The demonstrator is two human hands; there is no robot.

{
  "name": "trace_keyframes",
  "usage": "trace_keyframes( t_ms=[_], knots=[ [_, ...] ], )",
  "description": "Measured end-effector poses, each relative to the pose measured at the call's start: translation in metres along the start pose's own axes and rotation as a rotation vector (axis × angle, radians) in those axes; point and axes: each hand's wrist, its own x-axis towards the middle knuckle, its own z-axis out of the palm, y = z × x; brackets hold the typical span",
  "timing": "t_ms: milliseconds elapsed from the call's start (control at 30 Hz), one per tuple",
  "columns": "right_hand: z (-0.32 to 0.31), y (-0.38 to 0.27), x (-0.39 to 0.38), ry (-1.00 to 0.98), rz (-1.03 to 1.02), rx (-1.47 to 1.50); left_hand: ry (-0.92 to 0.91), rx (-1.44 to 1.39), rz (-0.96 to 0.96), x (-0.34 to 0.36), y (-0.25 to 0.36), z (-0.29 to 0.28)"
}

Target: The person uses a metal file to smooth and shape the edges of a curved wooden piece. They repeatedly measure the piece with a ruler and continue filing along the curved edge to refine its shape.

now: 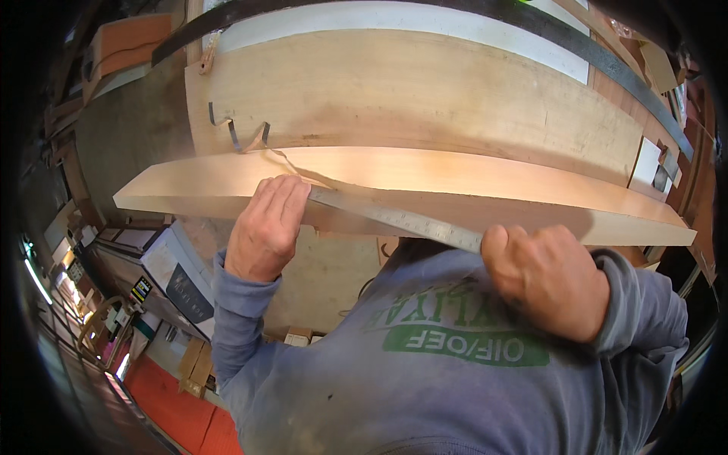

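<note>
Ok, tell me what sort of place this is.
Most likely a woodworking shop. The left hand and right hand hold a metal ruler against a long pale board, a wider wooden panel lies behind it, and lumber offcuts are stacked nearby.

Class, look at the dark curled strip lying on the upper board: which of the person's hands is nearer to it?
Left. The left hand presses the steel ruler just below the curled strip; the right hand grips the ruler's other end, far off to the right.

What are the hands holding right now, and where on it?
A metal ruler, laid across the wooden board. The left hand presses its upper-left end against the board; the right hand grips its lower-right end.
</note>
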Motion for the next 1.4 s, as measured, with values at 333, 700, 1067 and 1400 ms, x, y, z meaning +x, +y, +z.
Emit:
trace_keyframes(
  t_ms=[333,700,1067,1400],
  knots=[
    [0.015,0.030,0.018,-0.139,0.009,0.212,-0.043,0.062,-0.039,0.006,-0.003,0.003],
    [0.038,0.038,0.024,0.145,-0.070,0.072,-0.066,0.094,-0.046,0.010,-0.006,0.001],
    [-0.006,0.017,-0.046,-0.037,0.078,0.065,-0.222,-0.027,-0.059,0.048,0.052,-0.013],
    [0.013,0.040,-0.038,-0.021,0.042,0.021,-0.064,0.042,-0.058,0.044,0.054,0.026]
  ],
)
